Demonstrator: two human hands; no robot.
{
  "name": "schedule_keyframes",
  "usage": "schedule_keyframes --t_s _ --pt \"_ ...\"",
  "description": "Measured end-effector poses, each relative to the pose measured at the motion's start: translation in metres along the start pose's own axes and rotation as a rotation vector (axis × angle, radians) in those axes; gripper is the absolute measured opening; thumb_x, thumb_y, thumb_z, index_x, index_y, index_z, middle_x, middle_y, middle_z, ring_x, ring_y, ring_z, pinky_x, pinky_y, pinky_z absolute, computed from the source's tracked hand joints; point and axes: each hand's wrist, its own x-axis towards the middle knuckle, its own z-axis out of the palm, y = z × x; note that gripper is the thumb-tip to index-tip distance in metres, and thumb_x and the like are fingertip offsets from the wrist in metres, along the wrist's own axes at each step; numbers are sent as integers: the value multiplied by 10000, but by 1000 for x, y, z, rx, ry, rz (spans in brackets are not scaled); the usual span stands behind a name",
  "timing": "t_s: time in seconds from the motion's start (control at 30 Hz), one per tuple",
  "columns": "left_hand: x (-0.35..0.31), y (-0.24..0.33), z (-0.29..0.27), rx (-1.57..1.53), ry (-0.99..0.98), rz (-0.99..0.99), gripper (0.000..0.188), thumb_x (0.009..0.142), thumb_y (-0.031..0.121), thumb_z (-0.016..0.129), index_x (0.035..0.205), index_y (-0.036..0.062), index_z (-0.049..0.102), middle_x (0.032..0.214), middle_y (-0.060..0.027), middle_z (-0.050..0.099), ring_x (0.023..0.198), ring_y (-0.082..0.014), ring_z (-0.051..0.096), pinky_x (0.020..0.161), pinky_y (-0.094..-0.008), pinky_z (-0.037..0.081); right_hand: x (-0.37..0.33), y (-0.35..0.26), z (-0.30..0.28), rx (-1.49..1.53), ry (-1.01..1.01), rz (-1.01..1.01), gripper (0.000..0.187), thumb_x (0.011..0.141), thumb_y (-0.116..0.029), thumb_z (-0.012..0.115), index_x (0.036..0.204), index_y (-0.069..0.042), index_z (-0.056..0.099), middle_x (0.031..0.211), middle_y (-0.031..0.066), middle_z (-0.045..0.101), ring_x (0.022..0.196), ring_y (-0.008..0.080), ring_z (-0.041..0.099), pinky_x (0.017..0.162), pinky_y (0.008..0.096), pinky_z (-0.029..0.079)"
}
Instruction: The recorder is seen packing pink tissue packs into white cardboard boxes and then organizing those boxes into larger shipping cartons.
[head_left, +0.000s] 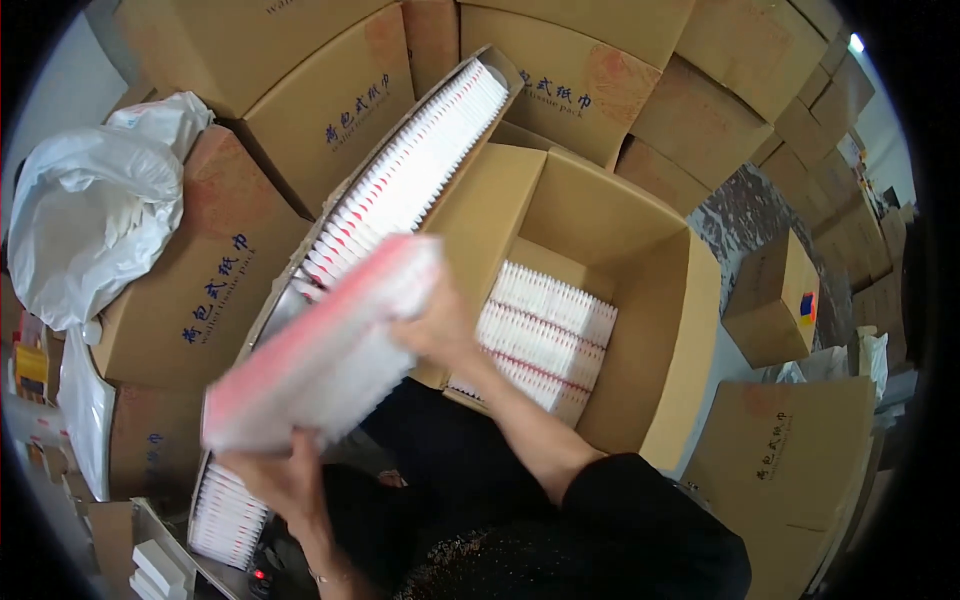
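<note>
Between my hands is a long row of white and pink tissue packs (325,350), blurred by motion and tilted up to the right. My left hand (275,480) grips its lower left end, and my right hand (440,325) presses on its upper right end. The row is above a long slanting trough (272,325). More tissue packs (410,170) stand on edge in the trough's far part, and others (228,515) at its near end. Right of the trough is an open cardboard carton (645,230), with rows of packed tissue packs (545,340) on its left side.
Closed cardboard cartons (560,75) are stacked behind the trough and along the right. A white plastic bag (95,210) sits on a carton (215,250) at left. Another carton (780,470) stands at lower right. Small white boxes (158,570) lie at lower left.
</note>
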Motion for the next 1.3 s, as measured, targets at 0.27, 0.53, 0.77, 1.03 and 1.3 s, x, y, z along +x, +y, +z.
schedule_keyframes --t_s 0.27,0.53,0.77,1.03,1.3 --pt "-71 184 237 36 -635 575 1125 605 195 836 1526 0 219 1237 -264 529 1103 -412 580 916 -473 515 -71 183 -259 181 668 294 537 788 -88 679 1281 30 504 1085 120 648 951 207 653 825 361 548" --pt "-170 -92 393 601 -1814 455 547 705 165 734 1218 -10 668 1154 -308 662 1061 -385 670 932 -433 531 -229 322 -271 -369 -123 1343 451 787 -445 737 885 -8 694 892 91 670 732 219 620 706 374 557" --pt "-116 115 275 -585 -1116 572 295 860 81 654 1149 23 647 1009 -230 695 941 -368 690 824 -476 556 -100 248 -281 -1149 -262 761 537 755 -441 734 1076 -10 723 924 231 728 902 350 720 828 460 556" --pt "25 35 204 -103 264 125 530 757 71 774 1161 -22 445 1185 -211 477 1139 -379 460 1033 -468 335 53 70 -114 -42 31 322 276 938 -117 656 1170 30 686 995 104 744 864 131 664 777 268 525" --pt "52 36 255 -59 79 -326 879 687 36 666 1431 -138 230 1295 -270 404 1217 -359 441 1106 -436 314 71 71 2 119 -166 130 235 915 -62 683 1139 9 695 981 74 697 864 118 640 736 236 510"
